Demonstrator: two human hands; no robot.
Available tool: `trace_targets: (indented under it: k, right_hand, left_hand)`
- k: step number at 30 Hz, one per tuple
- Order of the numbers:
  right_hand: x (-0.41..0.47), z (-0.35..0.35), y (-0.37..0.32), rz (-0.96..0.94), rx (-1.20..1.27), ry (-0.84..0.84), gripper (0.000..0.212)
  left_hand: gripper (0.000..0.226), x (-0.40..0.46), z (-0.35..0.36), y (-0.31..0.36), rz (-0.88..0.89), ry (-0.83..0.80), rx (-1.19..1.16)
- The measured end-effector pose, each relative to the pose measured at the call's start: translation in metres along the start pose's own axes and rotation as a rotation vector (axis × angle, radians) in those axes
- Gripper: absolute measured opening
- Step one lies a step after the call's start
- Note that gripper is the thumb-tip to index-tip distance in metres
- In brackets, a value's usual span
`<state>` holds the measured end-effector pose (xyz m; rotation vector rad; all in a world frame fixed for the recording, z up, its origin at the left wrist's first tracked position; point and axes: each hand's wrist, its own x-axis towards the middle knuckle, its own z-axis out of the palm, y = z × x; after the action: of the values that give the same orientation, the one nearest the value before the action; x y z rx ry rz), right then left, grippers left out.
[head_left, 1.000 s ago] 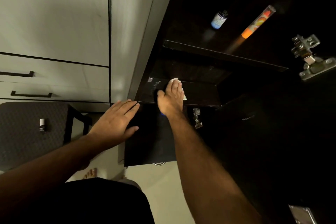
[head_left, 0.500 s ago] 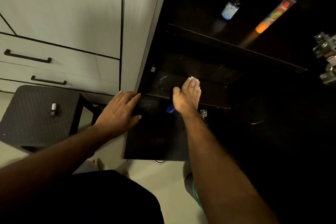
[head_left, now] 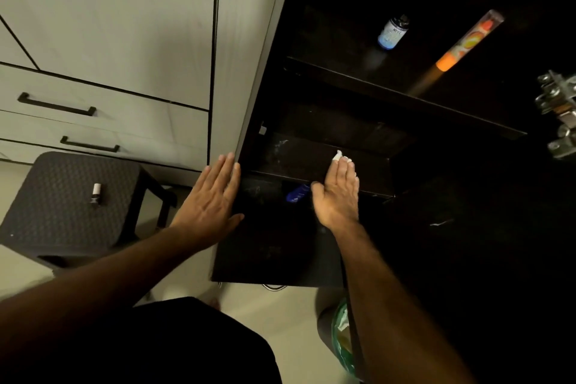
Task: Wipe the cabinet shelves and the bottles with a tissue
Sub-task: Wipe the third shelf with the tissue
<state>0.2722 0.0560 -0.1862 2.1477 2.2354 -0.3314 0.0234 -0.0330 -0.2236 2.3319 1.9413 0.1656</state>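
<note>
My right hand (head_left: pixel 338 193) lies flat with straight fingers on a dark cabinet shelf (head_left: pixel 290 159) and presses a white tissue (head_left: pixel 337 155) that peeks out past the fingertips. My left hand (head_left: pixel 212 199) rests open and flat against the cabinet's left edge, beside the lower shelf (head_left: pixel 265 243). A blue object (head_left: pixel 297 193) lies just left of my right thumb. On the upper shelf (head_left: pixel 405 100) stand a small dark bottle with a blue label (head_left: pixel 392 32) and a tall orange tube (head_left: pixel 467 40).
A dark stool (head_left: pixel 62 206) with a small white-capped bottle (head_left: pixel 96 195) stands at the left, below pale drawers with black handles (head_left: pixel 56 104). Metal door hinges (head_left: pixel 558 115) stick out at the right edge. A bin with a green bag (head_left: pixel 341 333) sits on the floor.
My right hand has slid the tissue to the right along the shelf. My left hand stays at the cabinet edge. The camera view has shifted.
</note>
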Motion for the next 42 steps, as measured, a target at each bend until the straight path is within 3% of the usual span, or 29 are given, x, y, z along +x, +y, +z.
trace_targets:
  k: [4, 8, 12, 15, 20, 24, 28, 32, 37, 40, 42]
  right_hand:
    - [-0.018, 0.016, -0.058, -0.179, 0.033, -0.02, 0.08]
    - [-0.037, 0.013, -0.03, -0.33, -0.014, -0.036, 0.076]
    - [-0.022, -0.002, 0.016, -0.121, -0.078, -0.057, 0.072]
    - [-0.01, -0.003, -0.011, -0.034, -0.02, -0.05, 0.077]
    - [-0.024, 0.013, -0.086, -0.197, 0.046, -0.051, 0.083]
    - [-0.043, 0.014, -0.065, -0.372, -0.034, -0.065, 0.08]
    - [-0.027, -0.003, -0.026, -0.223, -0.097, -0.111, 0.087]
    - [-0.01, -0.004, -0.062, -0.126, -0.071, -0.145, 0.109]
    - [-0.021, 0.01, -0.109, -0.27, -0.057, -0.115, 0.116]
    - [-0.03, 0.007, -0.082, -0.36, -0.087, -0.12, 0.111]
    - [-0.023, -0.002, -0.054, -0.298, -0.118, -0.113, 0.11]
  left_hand:
    - [0.103, 0.003, 0.005, 0.003, 0.004, -0.009, 0.024]
    - [0.104, 0.004, 0.007, -0.001, -0.007, -0.025, 0.02]
    - [0.104, 0.002, 0.007, -0.012, -0.014, -0.03, 0.031]
    - [0.104, 0.001, 0.006, -0.017, -0.02, -0.039, 0.029]
    - [0.101, 0.0, 0.001, -0.015, -0.026, -0.071, 0.023]
    - [0.099, 0.0, -0.002, -0.018, -0.022, -0.066, 0.016]
    - [0.098, -0.002, -0.004, -0.025, -0.031, -0.083, 0.016]
    - [0.098, -0.002, -0.008, -0.027, -0.045, -0.094, -0.005]
    - [0.097, -0.001, -0.011, -0.022, -0.034, -0.104, 0.006]
    - [0.098, 0.002, -0.013, -0.021, -0.029, -0.093, -0.006]
    - [0.098, 0.004, -0.015, -0.023, -0.021, -0.094, -0.016]
